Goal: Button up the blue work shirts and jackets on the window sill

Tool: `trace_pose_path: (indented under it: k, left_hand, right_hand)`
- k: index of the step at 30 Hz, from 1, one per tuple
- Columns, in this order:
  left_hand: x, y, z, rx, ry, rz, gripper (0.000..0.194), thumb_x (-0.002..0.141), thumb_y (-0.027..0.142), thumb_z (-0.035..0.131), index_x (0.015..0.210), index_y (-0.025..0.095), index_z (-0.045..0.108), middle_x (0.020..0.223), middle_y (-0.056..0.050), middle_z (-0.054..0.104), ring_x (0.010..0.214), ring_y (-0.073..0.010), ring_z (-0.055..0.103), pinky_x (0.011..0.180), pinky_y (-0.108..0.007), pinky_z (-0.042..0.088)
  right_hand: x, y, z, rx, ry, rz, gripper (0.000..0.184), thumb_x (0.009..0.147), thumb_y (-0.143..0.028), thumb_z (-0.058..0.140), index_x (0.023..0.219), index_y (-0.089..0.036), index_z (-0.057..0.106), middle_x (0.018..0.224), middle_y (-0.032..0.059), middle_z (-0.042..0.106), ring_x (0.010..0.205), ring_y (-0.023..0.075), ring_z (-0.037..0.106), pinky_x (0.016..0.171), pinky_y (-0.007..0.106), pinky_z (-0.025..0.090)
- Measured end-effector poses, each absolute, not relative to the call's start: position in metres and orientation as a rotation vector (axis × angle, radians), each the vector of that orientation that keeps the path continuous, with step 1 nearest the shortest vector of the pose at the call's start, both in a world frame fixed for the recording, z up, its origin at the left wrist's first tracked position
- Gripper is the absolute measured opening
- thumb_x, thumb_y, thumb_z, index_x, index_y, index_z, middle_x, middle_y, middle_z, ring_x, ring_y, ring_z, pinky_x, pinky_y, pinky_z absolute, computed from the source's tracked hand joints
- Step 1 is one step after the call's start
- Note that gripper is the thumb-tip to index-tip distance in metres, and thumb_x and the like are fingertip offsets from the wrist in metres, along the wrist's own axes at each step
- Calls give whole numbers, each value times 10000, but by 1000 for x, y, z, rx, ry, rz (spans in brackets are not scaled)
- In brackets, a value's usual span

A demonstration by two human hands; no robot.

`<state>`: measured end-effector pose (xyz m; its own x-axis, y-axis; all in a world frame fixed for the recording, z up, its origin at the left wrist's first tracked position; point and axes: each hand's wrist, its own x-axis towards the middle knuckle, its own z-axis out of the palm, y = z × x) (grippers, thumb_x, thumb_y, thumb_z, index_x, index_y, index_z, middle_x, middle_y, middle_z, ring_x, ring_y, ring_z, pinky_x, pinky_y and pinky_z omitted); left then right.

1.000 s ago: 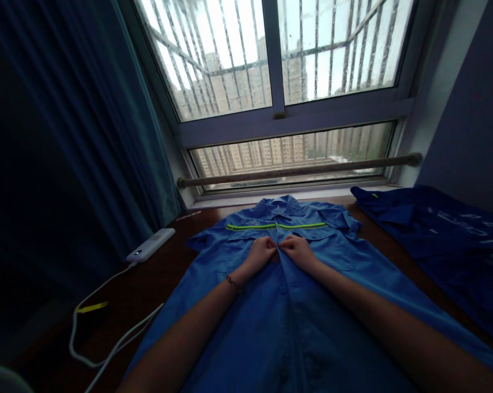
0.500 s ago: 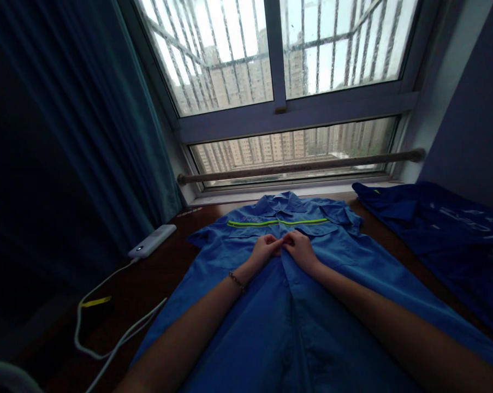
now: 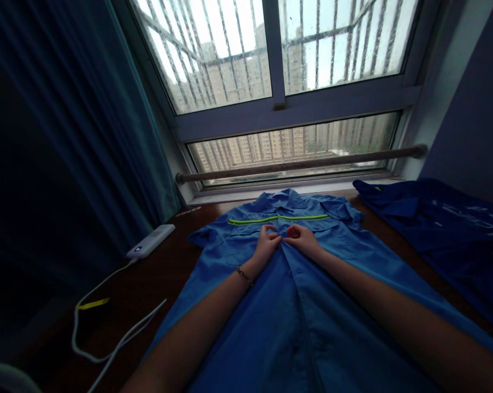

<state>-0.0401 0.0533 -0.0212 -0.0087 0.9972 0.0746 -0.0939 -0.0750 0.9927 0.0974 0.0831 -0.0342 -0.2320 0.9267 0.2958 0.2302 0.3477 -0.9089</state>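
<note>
A light blue work shirt point(image 3: 238, 327) lies spread on its back, collar toward the window, with a yellow-green stripe across the chest. Just below the stripe, my left hand point(image 3: 267, 245) is at the front opening, its thumb tip on the fabric edge and its fingers curled above. Opposite it, my right hand point(image 3: 303, 241) pinches the front edge of the shirt between thumb and finger. The two thumb tips nearly meet. Any button between them is too small to make out. Below my hands the front opening runs down toward me.
A dark blue garment with white print point(image 3: 446, 229) lies on the right. On the left are a white power bank point(image 3: 152, 242), its white cable point(image 3: 75, 333) and a yellow object point(image 3: 94, 303) on the brown wooden surface point(image 3: 176, 262). A curtain point(image 3: 119, 136) hangs left; a rail point(image 3: 303, 165) crosses the window.
My fingers have spread from their tight joint pinch, and the fingertips have parted slightly, with the thumbs staying at the shirt's front edge. The left wrist has shifted a little to the right.
</note>
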Motion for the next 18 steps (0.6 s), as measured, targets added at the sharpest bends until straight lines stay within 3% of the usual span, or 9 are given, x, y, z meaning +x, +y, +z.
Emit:
trace_pose_path:
  k: [5, 12, 18]
  left_hand:
    - [-38, 48, -17, 1241, 990, 1274, 475, 574, 152, 635, 942, 204, 340, 521, 94, 495, 410, -69, 479, 452, -170, 369]
    - [-40, 47, -17, 1364, 963, 1215, 461, 596, 156, 623, 973, 196, 362, 535, 87, 497, 417, -56, 464, 437, -145, 333]
    - [-45, 58, -27, 1519, 1047, 1202, 416, 662, 179, 589, 1029, 184, 392, 505, 94, 438, 415, -55, 439, 433, -147, 322]
  right_hand:
    - [100, 85, -31, -1193, -1707, 936, 263, 701, -372, 546, 742, -126, 629, 628, 16, 621, 557, 126, 564, 524, 221, 423]
    - [97, 93, -29, -1390, -1717, 861, 213, 677, -308, 570, 590, -122, 629, 512, 15, 581, 512, 129, 534, 482, 211, 365]
    - [96, 81, -15, -1411, -1736, 750, 160, 715, -273, 555, 718, -125, 616, 692, 46, 631, 660, 149, 573, 580, 222, 397]
